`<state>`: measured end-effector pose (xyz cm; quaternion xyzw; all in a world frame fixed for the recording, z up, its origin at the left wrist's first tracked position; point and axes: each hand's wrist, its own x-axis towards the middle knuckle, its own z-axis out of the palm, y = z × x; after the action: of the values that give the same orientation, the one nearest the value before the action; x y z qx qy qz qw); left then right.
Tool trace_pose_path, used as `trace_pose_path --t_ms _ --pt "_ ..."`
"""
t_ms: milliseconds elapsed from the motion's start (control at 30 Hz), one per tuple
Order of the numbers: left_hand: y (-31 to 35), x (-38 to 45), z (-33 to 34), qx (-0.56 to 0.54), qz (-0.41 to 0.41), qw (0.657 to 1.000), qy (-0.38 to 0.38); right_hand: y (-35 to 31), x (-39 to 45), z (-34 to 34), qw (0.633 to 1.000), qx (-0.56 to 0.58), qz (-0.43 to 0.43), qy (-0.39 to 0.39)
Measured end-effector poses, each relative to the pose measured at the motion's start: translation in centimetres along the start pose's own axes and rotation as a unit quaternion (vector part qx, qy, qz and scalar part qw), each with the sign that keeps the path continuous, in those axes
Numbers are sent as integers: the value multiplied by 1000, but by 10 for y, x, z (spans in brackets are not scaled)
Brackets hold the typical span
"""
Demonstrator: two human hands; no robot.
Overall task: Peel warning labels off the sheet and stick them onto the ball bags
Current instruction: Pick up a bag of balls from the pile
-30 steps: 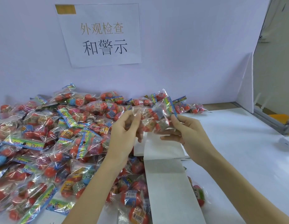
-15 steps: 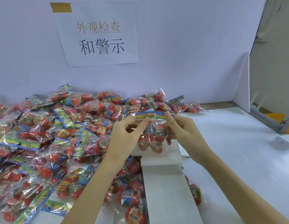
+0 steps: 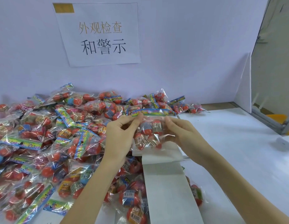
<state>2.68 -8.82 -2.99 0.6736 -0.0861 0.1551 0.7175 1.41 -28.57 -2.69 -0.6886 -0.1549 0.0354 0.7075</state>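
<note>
While both hands hold it up above the bench, the clear plastic ball bag with red balls and a rainbow-printed header strip (image 3: 148,131) hangs upright, header on top, just past frame centre toward 1 o'clock. Left hand (image 3: 120,136): thumb and forefinger pinch the bag's upper left corner just under the header, other fingers (image 3: 132,130) curled behind. Right hand (image 3: 184,135): fingertips grip the upper right edge of the bag, palm turned inward.

Directly below the bag, running toward 6 o'clock, lies the long white label sheet strip (image 3: 166,191); labels on it not resolvable. Its far end sits under the hanging bag; contact cannot be told.

Big loose pile of identical clear bags of red balls (image 3: 48,143) covers the white bench (image 3: 237,151) from 9 o'clock round to 12, spilling to 7 o'clock. One more bag (image 3: 196,194) lies just right of the strip at 5 o'clock.

White paper sign with black and gold Chinese characters (image 3: 100,34) on the lilac back wall at 12 o'clock. Small white object (image 3: 285,142) at 3 o'clock, edge of bench, type unclear.
</note>
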Motion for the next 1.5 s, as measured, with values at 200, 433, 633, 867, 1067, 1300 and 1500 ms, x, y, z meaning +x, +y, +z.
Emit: trace_pose_path --t_ms 200,433,633,867,1067,1300,1500 --pt "0 1 -2 7 -8 1000 5 6 0 6 1000 -25 -6 15" --pt "0 3 -4 5 -1 1000 -29 4 2 -4 997 25 0 73" --pt "3 8 -6 -182 -98 978 -32 3 3 -4 991 121 38 49" --pt "3 -2 0 118 102 987 -39 4 3 4 980 -17 -74 185" --pt "0 -2 6 -17 -22 996 -81 17 -1 19 940 -218 -253 68" --pt "2 2 0 -106 -76 989 -76 12 5 10 958 -169 -131 193" --pt "3 5 -1 -178 -94 978 -50 8 2 6 980 -68 -95 161"
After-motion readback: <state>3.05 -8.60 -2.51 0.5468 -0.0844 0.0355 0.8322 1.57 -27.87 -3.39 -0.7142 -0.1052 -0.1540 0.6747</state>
